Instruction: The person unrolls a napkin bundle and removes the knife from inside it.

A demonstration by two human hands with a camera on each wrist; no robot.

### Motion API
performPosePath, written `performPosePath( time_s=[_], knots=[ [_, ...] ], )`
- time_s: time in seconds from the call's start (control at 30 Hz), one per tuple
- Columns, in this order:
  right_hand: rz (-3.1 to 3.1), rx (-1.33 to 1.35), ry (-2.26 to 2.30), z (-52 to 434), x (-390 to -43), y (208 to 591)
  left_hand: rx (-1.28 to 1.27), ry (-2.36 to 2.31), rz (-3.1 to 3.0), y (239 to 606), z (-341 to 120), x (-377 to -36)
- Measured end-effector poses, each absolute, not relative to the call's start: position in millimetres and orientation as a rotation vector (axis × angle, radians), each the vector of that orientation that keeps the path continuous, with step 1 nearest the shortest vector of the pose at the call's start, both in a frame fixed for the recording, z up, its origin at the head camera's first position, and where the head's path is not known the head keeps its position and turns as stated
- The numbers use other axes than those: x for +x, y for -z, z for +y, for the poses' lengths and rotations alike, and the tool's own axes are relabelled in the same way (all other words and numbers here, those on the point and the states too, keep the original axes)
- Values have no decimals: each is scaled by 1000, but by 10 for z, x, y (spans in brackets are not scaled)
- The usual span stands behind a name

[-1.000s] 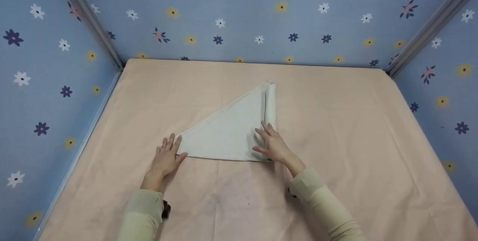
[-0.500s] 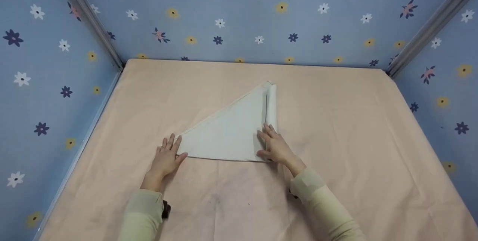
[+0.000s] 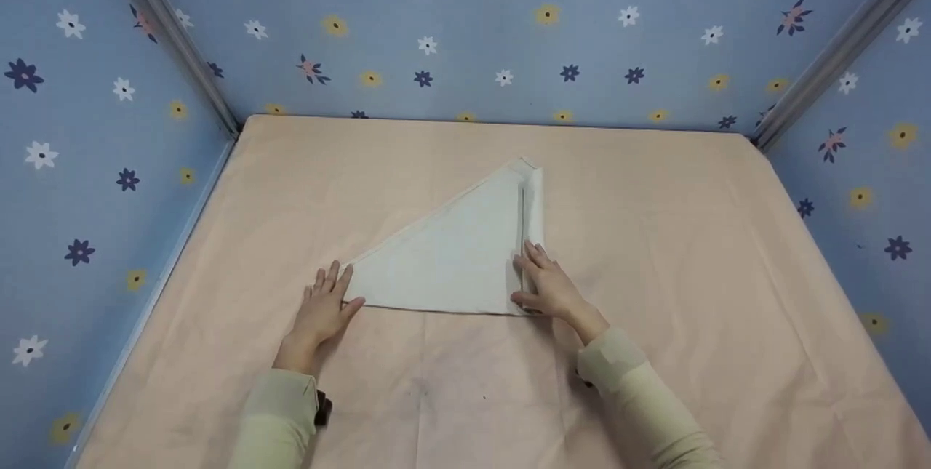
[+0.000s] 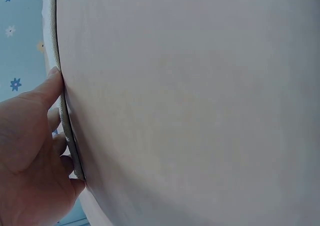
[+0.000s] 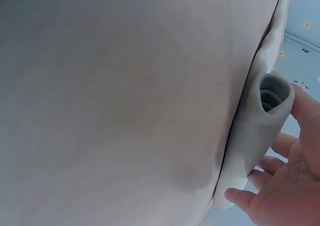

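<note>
right hand (image 3: 549,286) covers the cloth roll's (image 3: 532,200) near end.

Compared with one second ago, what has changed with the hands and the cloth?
The right hand slid a little rightward along the rolled edge of the triangular cloth, which now looks flatter. The left hand stayed flat at the cloth's left corner.
</note>
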State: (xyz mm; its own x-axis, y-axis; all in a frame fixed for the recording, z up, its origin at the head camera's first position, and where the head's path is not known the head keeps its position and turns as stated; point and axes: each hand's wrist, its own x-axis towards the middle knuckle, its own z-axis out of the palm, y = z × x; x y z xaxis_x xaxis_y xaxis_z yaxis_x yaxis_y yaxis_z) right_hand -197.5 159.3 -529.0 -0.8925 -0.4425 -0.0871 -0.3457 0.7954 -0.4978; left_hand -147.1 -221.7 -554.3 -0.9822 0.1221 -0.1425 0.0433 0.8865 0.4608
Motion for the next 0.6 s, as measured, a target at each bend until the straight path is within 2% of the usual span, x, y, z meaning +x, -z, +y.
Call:
performPosePath(
  time_s=[0.6],
  knots=[
    [2774,-709,708,1814,-1976,5273,142,-696,2908,5541,-2221,-1457]
  ],
)
